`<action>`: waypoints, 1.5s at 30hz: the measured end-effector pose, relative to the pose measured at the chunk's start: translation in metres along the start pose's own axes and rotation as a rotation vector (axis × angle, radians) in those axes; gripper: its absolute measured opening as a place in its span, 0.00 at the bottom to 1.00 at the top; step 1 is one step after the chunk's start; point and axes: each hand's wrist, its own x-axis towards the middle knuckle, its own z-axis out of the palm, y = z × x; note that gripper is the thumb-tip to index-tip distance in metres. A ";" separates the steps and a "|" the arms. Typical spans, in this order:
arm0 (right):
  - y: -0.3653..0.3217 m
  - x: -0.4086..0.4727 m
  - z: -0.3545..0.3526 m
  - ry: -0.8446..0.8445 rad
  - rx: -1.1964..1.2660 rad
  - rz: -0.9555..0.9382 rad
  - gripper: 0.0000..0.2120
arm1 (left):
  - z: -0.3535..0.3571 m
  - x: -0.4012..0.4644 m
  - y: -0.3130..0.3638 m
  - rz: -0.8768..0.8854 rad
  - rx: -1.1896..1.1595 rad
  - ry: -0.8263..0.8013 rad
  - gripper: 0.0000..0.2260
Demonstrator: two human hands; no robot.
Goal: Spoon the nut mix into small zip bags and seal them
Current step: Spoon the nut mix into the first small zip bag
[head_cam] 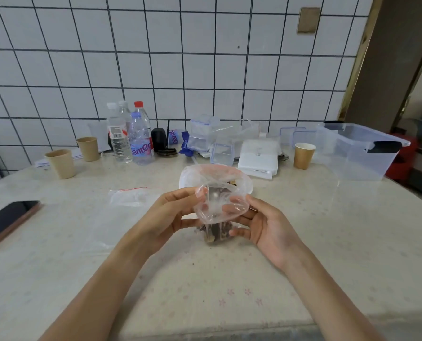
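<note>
On the pale table [57,279], a phone [7,222] lies far left, paper cups [61,163] and bottles [131,136] line the tiled wall [205,70]. My left hand [165,217] and right hand [266,225] pinch the open zip bag [217,207] of nut mix [214,233] at centre. A clear bin [360,153] sits far right.

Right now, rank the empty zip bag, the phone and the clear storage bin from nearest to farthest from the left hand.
From the left hand:
1. Empty zip bag, flat just beyond it, to its left.
2. Phone, at the table's left edge.
3. Clear storage bin, far right, at the back.

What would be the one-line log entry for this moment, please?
step: bag filled, not sealed | left hand: holds zip bag mouth | right hand: holds other side | nut mix: in bag | spare bag: on table
</note>
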 end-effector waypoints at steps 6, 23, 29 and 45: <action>-0.002 -0.001 -0.002 -0.001 0.047 -0.056 0.16 | 0.001 -0.005 0.005 -0.001 -0.020 0.071 0.20; 0.023 0.010 0.002 0.401 -0.588 -0.409 0.05 | 0.010 -0.004 0.004 -0.026 0.106 0.297 0.18; 0.010 0.004 0.007 0.184 -0.212 -0.196 0.14 | 0.005 -0.004 0.002 0.023 -0.039 -0.044 0.20; 0.027 -0.001 0.009 0.461 -0.819 -0.540 0.14 | 0.020 0.002 -0.009 0.333 0.488 0.596 0.14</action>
